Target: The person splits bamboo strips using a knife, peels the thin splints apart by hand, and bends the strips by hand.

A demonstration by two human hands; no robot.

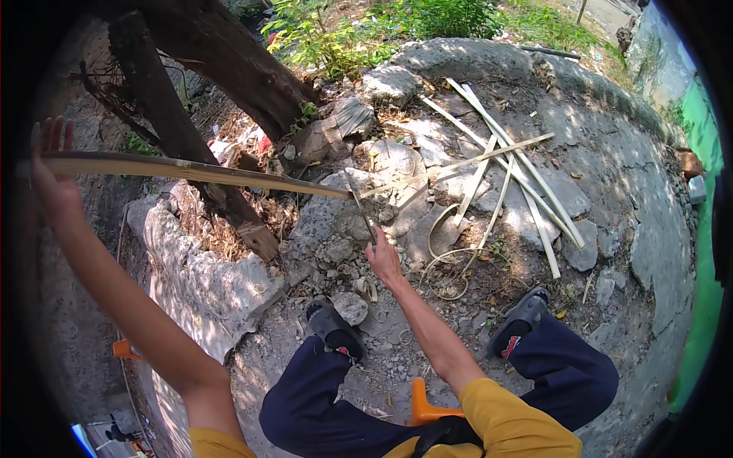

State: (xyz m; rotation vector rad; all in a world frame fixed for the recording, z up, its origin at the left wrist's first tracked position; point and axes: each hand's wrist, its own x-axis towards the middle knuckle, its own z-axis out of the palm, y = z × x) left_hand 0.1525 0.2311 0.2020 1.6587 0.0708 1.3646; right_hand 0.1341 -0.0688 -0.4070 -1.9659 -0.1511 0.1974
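Observation:
A long bamboo strip stretches nearly level from the far left to the middle. My left hand is at its left end, fingers straight and pointing up, the strip lying across the palm. In the middle, my right hand is closed round the handle of a knife. The blade points away from me and meets the strip's right end. Beyond the blade, a thin pale strip runs on to the right; whether it joins the bamboo strip, I cannot tell.
Several pale split strips lie crossed on the cracked concrete. Curled shavings lie nearer. Dark tree trunks lean at the left above broken concrete. Between my legs shows an orange stool. A green wall stands at right.

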